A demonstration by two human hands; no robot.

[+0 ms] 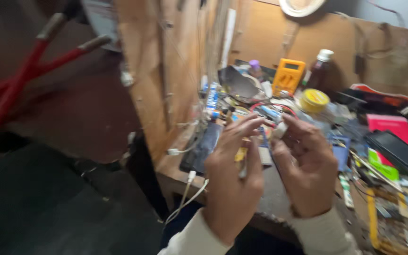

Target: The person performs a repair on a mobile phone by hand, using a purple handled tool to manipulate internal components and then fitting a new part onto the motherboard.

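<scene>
Count taken with the yellow multimeter (288, 75) as reference. Multimeters: one. Brown bottles with white cap: one (320, 70), just right of the meter. Round yellow tins: one (314, 100), below and right of it. Pink booklets: one (394, 126), far right of it. Dark flat handsets: one (395, 150), beneath the booklet. Red long-handled cutters: one (17, 85), far left of the meter. Hands: two, left hand (234, 172) and right hand (305, 165), below the meter. Smaller clutter is too blurred to count.

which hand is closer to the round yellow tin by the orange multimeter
Right. The right hand is just below and slightly left of the round yellow tin, fingers pinching a small white piece. The left hand is farther left, beyond the right.
</scene>
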